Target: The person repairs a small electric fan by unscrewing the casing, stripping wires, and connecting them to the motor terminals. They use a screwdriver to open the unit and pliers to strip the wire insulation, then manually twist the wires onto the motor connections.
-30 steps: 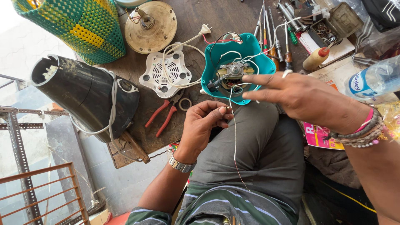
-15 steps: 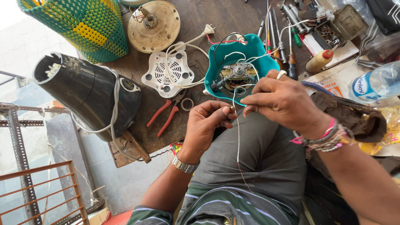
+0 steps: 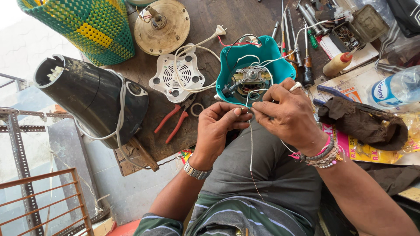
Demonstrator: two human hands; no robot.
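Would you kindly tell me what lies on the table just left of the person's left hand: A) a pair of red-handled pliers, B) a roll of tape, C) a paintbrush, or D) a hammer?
A: a pair of red-handled pliers lies on the dark table just left of the left hand, between the black cone-shaped housing and the teal appliance base.

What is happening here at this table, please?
A person sits at a cluttered workbench. Both hands, left and right, pinch a thin white wire between their fingertips, just in front of an open teal housing with a motor inside. The wire hangs down over the lap. Red pliers lie beside the left hand, screwdrivers behind the housing.
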